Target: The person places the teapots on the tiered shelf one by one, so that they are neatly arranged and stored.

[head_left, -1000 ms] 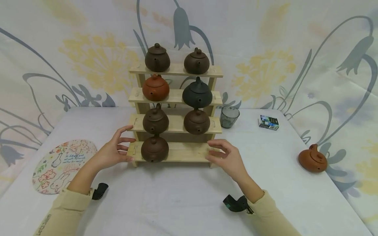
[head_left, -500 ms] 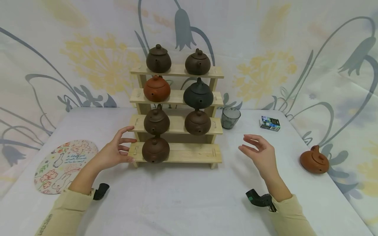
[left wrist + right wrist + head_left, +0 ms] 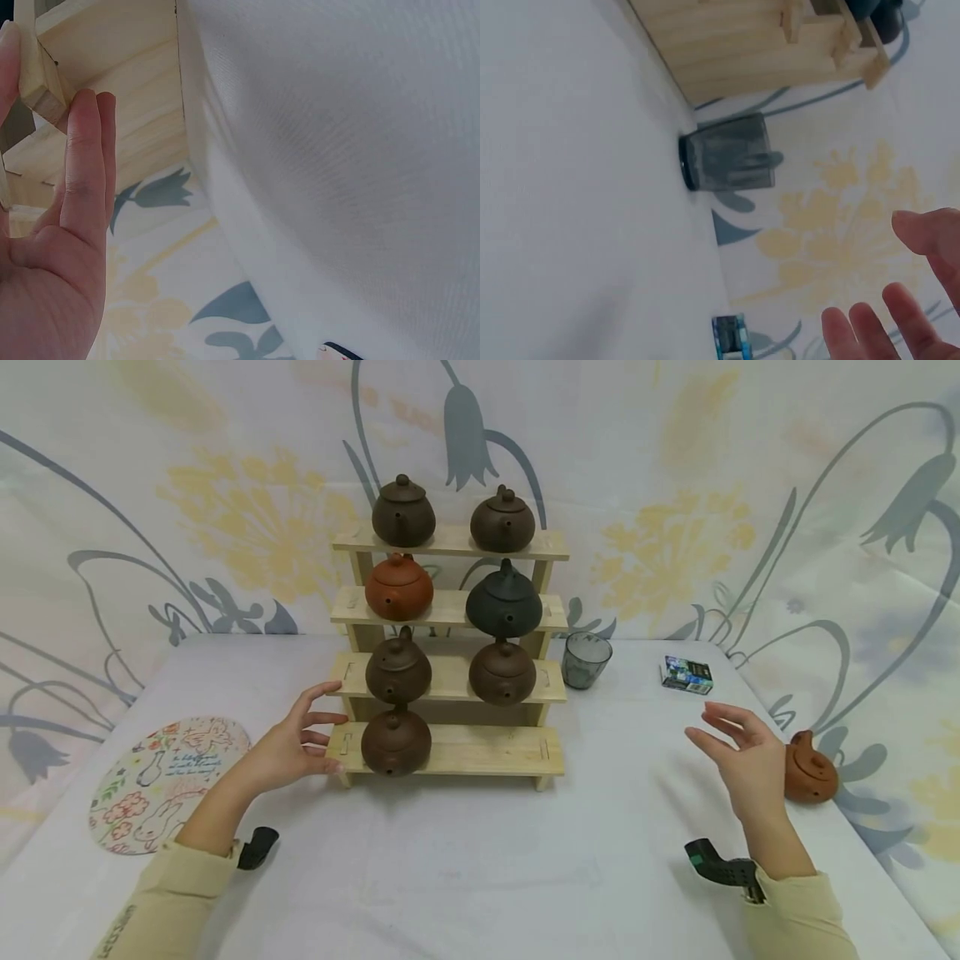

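A stepped wooden display stand (image 3: 495,750) carries several small clay teapots in two columns. A dark brown teapot (image 3: 396,742) sits on its lowest shelf, towards the left. My left hand (image 3: 291,745) holds the stand's left end; in the left wrist view the thumb and fingers (image 3: 84,154) lie on either side of a board's end. To the right, my right hand (image 3: 752,768) is raised over the table with nothing in it, thumb and fingertips apart. Just beyond it stands an orange-brown teapot (image 3: 812,775), partly hidden by the hand in the head view.
A grey glass cup (image 3: 587,660) stands right of the stand, and a small printed box (image 3: 686,675) lies farther right. A round patterned mat (image 3: 161,785) lies at the left under the left forearm. A flowered cloth (image 3: 660,468) hangs behind the table.
My right hand has left the right end of the lowest shelf and moved right, up to the orange-brown teapot. My left hand stays at the stand's left end.
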A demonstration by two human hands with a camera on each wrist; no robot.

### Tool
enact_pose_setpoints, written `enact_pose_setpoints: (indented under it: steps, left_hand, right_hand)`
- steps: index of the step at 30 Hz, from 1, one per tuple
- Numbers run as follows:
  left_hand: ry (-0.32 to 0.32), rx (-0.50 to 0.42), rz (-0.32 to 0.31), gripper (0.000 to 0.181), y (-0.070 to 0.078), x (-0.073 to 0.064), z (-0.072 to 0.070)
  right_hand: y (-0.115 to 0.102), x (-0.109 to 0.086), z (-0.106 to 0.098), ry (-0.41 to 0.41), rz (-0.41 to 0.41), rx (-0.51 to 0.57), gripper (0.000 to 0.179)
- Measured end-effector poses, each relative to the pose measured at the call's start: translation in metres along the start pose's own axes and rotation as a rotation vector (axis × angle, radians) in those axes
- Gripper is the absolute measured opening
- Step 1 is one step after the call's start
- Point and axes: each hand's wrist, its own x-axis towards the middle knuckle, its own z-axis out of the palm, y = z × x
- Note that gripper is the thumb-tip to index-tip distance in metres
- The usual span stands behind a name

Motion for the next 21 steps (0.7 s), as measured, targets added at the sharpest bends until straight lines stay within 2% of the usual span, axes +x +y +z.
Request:
enact_pose_setpoints:
  steps: [4,6,11,18,21]
  left_hand:
    - [0.001,0.003,0.001,0.103,0.0,0.0,0.0]
    - [0.002,0.005,0.004,0.103,0.0,0.0,0.0]
    - [0.001,0.0,0.012,0.103,0.0,0.001,0.0]
    - [0.0,-0.002,0.009,0.103,-0.001,0.001,0.0]
    - [0.001,-0.002,0.008,0.102,-0.001,0.0,0.0]
  right_hand:
    - [0.031,0.019,-0.025,0.076,0.026,-0.051,0.053]
    - [0.032,0.022,-0.034,0.113,0.058,-0.124,0.051]
    - [0.033,0.022,-0.054,0.168,0.134,-0.174,0.054]
    - [0.055,0.031,-0.088,0.219,0.117,0.097,0.063]
    - [0.057,0.033,-0.099,0.267,0.112,0.132,0.063]
